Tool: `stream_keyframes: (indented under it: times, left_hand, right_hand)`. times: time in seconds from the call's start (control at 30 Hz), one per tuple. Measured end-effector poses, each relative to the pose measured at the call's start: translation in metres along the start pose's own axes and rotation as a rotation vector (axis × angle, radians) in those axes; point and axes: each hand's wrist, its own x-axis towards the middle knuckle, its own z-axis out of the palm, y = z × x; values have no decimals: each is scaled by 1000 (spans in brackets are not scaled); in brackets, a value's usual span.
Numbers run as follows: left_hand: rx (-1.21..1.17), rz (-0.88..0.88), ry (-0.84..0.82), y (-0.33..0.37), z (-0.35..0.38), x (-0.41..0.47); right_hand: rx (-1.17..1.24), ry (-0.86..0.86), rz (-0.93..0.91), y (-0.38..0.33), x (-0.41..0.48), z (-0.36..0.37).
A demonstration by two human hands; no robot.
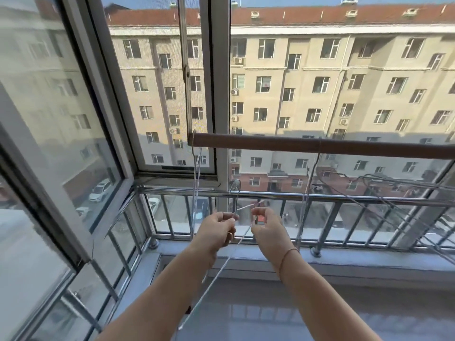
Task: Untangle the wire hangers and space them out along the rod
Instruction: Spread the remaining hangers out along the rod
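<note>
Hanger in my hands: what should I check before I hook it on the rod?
1. Left hand and right hand both pinch the hanger: ok.
2. Its hook points up: ok.
3. Bare stretch of rod above: ok.
4. Hanger clear of the left-end hanger: cannot tell, wires overlap.
5. Right-side hangers untangled: not ok, bunched.

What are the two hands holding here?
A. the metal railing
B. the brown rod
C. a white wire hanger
C: the left hand and right hand both pinch the thin white wire of a hanger, below the rod and not touching it.
</note>
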Motion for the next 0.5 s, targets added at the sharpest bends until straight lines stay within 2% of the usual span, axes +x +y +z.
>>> stream_keyframes:
  times: [0.27,0.5]
  left_hand:
    - [278,142,-56,-17,-15,-16]
    - [444,201,-135,-38,-5,-27]
  right_hand:
    - [-338,-161,-131,13,-4,-29]
    - [-519,-380,-35,36,-14,-41]
